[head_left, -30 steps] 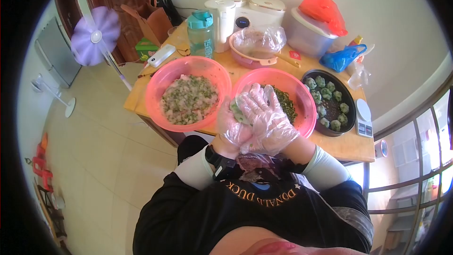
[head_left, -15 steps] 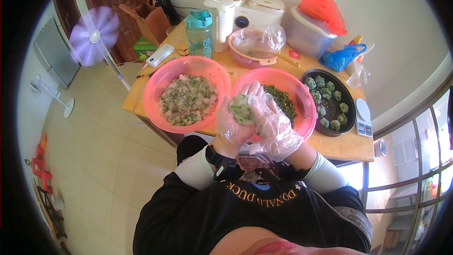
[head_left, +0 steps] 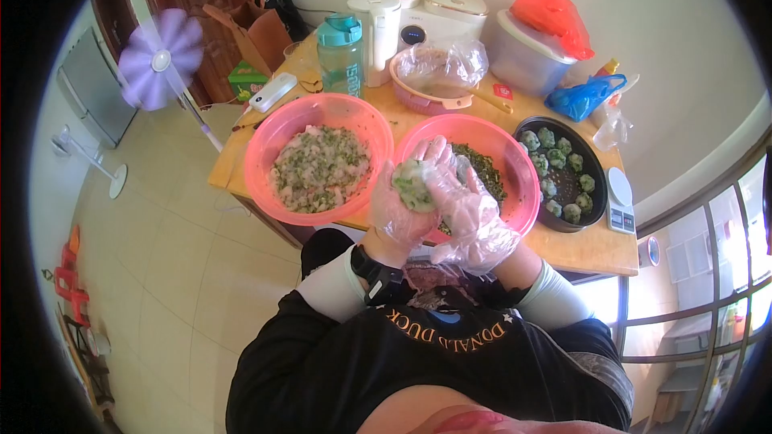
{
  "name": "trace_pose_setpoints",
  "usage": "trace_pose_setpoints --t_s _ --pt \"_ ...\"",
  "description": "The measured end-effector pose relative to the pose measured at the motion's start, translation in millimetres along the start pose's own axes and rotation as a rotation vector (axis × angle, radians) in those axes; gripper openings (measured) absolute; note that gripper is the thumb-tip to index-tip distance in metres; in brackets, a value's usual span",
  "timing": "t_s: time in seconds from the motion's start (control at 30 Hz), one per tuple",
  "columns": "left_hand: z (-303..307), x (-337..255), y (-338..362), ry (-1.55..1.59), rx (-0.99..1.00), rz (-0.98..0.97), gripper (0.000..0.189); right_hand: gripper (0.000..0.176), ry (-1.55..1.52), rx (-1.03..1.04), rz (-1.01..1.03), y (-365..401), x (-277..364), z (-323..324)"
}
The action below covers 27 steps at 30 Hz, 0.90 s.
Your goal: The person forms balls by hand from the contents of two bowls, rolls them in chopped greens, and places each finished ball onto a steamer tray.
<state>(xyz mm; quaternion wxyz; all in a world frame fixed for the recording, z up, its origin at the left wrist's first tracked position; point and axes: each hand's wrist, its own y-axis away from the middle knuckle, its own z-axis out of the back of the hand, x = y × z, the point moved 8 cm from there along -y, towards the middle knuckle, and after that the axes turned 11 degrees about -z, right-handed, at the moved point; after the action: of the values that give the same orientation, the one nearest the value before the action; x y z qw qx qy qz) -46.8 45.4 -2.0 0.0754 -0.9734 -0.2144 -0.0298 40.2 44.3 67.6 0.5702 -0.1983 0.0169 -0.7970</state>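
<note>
My left hand (head_left: pixel 400 213), in a clear plastic glove, cradles a pale, green-flecked dough ball (head_left: pixel 413 186), slightly flattened, in its palm. Against the right edge of the ball press the fingers of my right hand (head_left: pixel 474 221), gloved the same way. Both hands are over the near rim of a pink basin (head_left: pixel 519 169) with chopped dark green filling (head_left: pixel 480 167). To the left, another pink basin (head_left: pixel 261 181) contains a pale mixture (head_left: pixel 320 169) with green bits. Several shaped balls (head_left: pixel 556 158) lie in a round black pan (head_left: pixel 597 193) on the right.
A kitchen scale (head_left: pixel 619 197) stands beside the pan on the wooden table (head_left: pixel 563 251). Behind the basins are a teal bottle (head_left: pixel 340 56), a pink bowl (head_left: pixel 414 100) with a plastic bag, and a lidded tub (head_left: pixel 527 52). A fan (head_left: pixel 161 60) spins at left.
My right hand has shifted slightly, its fingers moving along the ball's edge. The ball stays in my left palm, looking a little rounder.
</note>
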Motion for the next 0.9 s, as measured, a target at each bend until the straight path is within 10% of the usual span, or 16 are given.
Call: trace_pose_setpoints --t_s 0.27,0.4,0.47,0.53,0.63,0.73,0.9 --pt "-2 2 -1 0.005 0.045 0.012 0.068 0.098 -0.012 0.017 -0.023 1 -1 5" --pt "-5 0 -2 0.037 -0.087 -0.053 0.062 0.058 -0.245 -0.360 -0.061 -8 -59 64" --pt "0 0 -2 0.015 -0.153 -0.070 0.060 0.047 -0.087 0.125 -0.340 -29 -83 51" --pt "2 -2 -3 -0.046 -0.124 -0.103 0.059 0.041 0.678 0.628 0.039 -29 -83 3" --pt "4 -1 -6 0.011 -0.054 -0.078 0.059 0.050 0.108 0.711 -0.479 -21 -108 -34" --pt "3 0 -7 -0.012 -0.085 -0.091 0.059 0.053 0.106 0.602 -0.106 -21 -96 -72" --pt "5 1 -7 -0.025 -0.011 -0.073 0.060 0.050 0.233 0.899 -0.082 10 -93 -107"
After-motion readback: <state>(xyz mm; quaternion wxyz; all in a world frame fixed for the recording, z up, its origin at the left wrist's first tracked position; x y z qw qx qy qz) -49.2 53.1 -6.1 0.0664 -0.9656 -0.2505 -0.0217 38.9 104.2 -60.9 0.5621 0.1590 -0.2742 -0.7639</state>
